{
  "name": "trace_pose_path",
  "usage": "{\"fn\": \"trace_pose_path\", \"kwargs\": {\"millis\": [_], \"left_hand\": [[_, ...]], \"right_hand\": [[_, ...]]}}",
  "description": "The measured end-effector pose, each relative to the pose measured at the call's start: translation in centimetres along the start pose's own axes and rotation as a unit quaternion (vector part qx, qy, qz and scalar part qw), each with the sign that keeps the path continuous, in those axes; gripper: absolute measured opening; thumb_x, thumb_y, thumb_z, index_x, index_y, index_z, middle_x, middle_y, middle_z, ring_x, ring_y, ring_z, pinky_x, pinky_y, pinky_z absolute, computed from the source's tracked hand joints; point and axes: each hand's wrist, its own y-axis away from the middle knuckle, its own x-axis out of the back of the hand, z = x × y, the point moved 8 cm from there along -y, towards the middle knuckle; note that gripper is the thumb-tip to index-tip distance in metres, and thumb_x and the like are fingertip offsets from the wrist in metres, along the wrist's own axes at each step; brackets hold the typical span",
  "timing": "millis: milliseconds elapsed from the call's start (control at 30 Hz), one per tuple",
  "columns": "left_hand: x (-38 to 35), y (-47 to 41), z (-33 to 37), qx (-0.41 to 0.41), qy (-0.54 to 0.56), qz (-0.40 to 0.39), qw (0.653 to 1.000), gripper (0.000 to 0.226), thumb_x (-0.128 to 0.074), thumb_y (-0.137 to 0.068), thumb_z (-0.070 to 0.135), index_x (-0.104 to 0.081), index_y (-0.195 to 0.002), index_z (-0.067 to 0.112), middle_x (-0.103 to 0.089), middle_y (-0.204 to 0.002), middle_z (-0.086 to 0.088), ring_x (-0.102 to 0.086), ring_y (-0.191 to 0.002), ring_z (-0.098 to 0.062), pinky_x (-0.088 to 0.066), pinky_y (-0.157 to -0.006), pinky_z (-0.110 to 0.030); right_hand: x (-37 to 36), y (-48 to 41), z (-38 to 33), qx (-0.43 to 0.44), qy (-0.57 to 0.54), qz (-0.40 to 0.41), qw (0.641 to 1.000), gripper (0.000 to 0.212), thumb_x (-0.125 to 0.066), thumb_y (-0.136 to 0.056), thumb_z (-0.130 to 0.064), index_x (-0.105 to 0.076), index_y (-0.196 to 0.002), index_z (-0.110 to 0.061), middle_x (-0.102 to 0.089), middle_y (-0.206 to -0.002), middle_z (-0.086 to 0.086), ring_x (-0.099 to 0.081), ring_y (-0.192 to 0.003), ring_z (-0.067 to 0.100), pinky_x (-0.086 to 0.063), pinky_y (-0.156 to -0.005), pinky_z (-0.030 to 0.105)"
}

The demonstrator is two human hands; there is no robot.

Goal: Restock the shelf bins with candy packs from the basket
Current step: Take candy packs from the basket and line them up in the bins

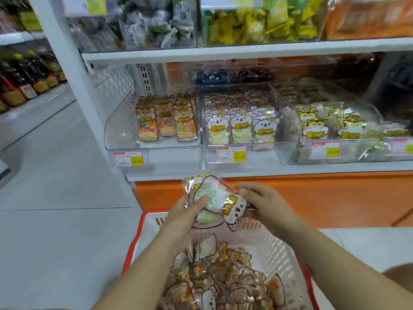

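Both my hands hold one koala-print candy pack (218, 199) of pastel rings above the basket, just below the shelf edge. My left hand (186, 214) grips its lower left side with the thumb on top. My right hand (260, 201) pinches its right edge. The white basket with a red rim (273, 247) stands on the floor under my arms and holds several mixed candy packs (223, 278). On the shelf, a clear bin (243, 121) holds upright koala packs. The left bin (156, 121) holds orange shiba-print packs.
A third clear bin (335, 128) to the right holds tiger-print packs. Price tags (231, 154) hang on the bin fronts. An upper shelf (245, 51) carries more bins. An orange base panel (312, 198) runs under the shelf. Grey floor (55, 198) stretches left toward an aisle of bottles.
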Motion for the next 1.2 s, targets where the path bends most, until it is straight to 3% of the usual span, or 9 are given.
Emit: {"fn": "trace_pose_path", "kwargs": {"millis": [133,300,467,533,667,733,833,1000,1200], "left_hand": [[-4.7,0.4,2.8,-0.067,0.022,-0.020,0.997,0.052,-0.082,-0.080,0.038,-0.063,-0.127,0.024,-0.074,-0.116,-0.003,-0.071,-0.106,-0.028,-0.054,-0.094,-0.048],[-8.4,0.3,6.3,-0.150,0.014,0.005,0.989,0.048,-0.083,-0.071,0.052,-0.065,-0.112,0.037,-0.072,-0.120,0.003,-0.070,-0.107,-0.035,-0.052,-0.099,-0.054],[-9.4,-1.5,10.7,-0.169,0.063,0.017,0.984,0.045,-0.076,-0.088,0.035,-0.058,-0.126,0.018,-0.072,-0.121,-0.005,-0.072,-0.104,-0.031,-0.056,-0.095,-0.049],[-8.0,-2.3,12.7,-0.198,0.047,0.053,0.978,0.053,-0.080,-0.080,0.040,-0.059,-0.126,0.022,-0.071,-0.123,-0.004,-0.069,-0.110,-0.030,-0.052,-0.101,-0.053],[-5.6,-3.2,15.6,-0.248,-0.010,0.105,0.963,0.029,-0.075,-0.086,0.037,-0.063,-0.112,0.043,-0.072,-0.114,0.017,-0.067,-0.114,-0.024,-0.049,-0.104,-0.051],[-5.0,-3.6,16.5,-0.260,-0.035,0.120,0.957,0.013,-0.072,-0.091,0.029,-0.066,-0.100,0.037,-0.075,-0.100,0.018,-0.070,-0.108,-0.022,-0.050,-0.102,-0.051],[-4.9,-4.0,17.3,-0.275,-0.071,0.125,0.951,0.014,-0.070,-0.094,0.027,-0.068,-0.108,0.028,-0.077,-0.103,0.006,-0.072,-0.101,-0.019,-0.052,-0.101,-0.052],[-5.2,-4.7,17.2,-0.260,-0.084,0.126,0.954,0.040,-0.068,-0.095,0.019,-0.065,-0.078,0.054,-0.075,-0.091,0.024,-0.071,-0.098,-0.013,-0.053,-0.097,-0.044],[-5.4,-4.9,17.0,-0.254,-0.099,0.121,0.954,0.028,-0.066,-0.096,0.021,-0.068,-0.090,0.048,-0.076,-0.106,0.011,-0.072,-0.098,-0.012,-0.054,-0.092,-0.038]], "right_hand": [[1.5,2.2,-2.5,-0.003,-0.146,0.008,0.989,0.023,-0.066,-0.092,-0.022,-0.067,-0.103,-0.002,-0.074,-0.097,0.010,-0.071,-0.089,0.020,-0.056,-0.075,0.031],[2.1,3.1,-4.3,0.016,-0.081,0.050,0.995,0.020,-0.075,-0.086,-0.018,-0.069,-0.103,-0.012,-0.074,-0.094,0.003,-0.070,-0.083,0.012,-0.053,-0.067,0.022],[4.4,0.5,-12.6,0.139,-0.042,0.092,0.985,0.019,-0.072,-0.089,-0.011,-0.064,-0.106,-0.011,-0.075,-0.093,0.008,-0.070,-0.081,0.018,-0.055,-0.065,0.024],[6.0,-1.4,-16.3,0.204,-0.001,0.118,0.972,0.018,-0.072,-0.089,-0.013,-0.064,-0.105,-0.014,-0.076,-0.091,0.004,-0.071,-0.082,0.020,-0.056,-0.069,0.031],[8.1,-6.1,-20.8,0.268,0.299,0.177,0.899,0.022,-0.074,-0.087,-0.025,-0.061,-0.104,-0.023,-0.070,-0.099,-0.003,-0.066,-0.090,0.020,-0.051,-0.075,0.034],[6.8,-9.5,-20.0,0.228,0.478,0.126,0.839,0.037,-0.073,-0.087,-0.027,-0.060,-0.121,-0.020,-0.065,-0.116,0.000,-0.061,-0.101,0.022,-0.047,-0.082,0.033],[4.3,-14.0,-17.0,0.178,0.628,0.021,0.758,0.049,-0.070,-0.088,-0.027,-0.053,-0.135,-0.023,-0.060,-0.130,0.004,-0.058,-0.112,0.023,-0.049,-0.089,0.033],[4.2,-17.2,-15.7,0.168,0.678,0.076,0.712,0.043,-0.060,-0.092,-0.021,-0.051,-0.133,-0.031,-0.056,-0.133,0.002,-0.060,-0.112,0.027,-0.045,-0.076,0.034],[4.6,-17.4,-16.3,0.230,0.691,0.154,0.668,0.041,-0.065,-0.089,-0.031,-0.050,-0.127,-0.025,-0.041,-0.123,0.002,-0.061,-0.085,0.026,-0.040,-0.059,0.031]]}}
